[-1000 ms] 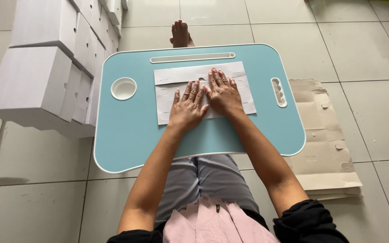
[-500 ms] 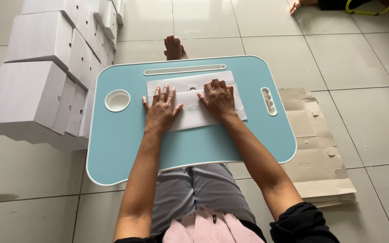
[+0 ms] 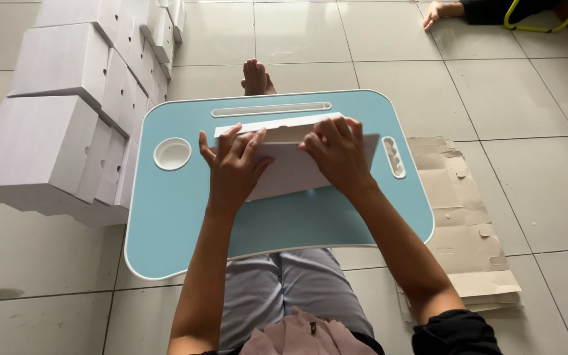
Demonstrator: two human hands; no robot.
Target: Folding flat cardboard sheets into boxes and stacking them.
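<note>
A flat white cardboard box blank (image 3: 290, 167) lies on a light blue lap table (image 3: 185, 217), its near part lifted off the table. My left hand (image 3: 231, 164) grips its left side, fingers spread over the upper fold. On the right side, my right hand (image 3: 340, 154) holds the top fold with curled fingers. Both hands are raising the card so its brown inner face shows along the top edge.
Rows of folded white boxes (image 3: 67, 112) stand stacked on the tiled floor to the left. A pile of flat brown-and-white card blanks (image 3: 461, 217) lies to the right. My foot (image 3: 255, 77) shows beyond the table. Another person's hand (image 3: 438, 10) rests at the far right.
The hands went from pressing flat on the card to gripping it at both sides and lifting its near part up off the table.
</note>
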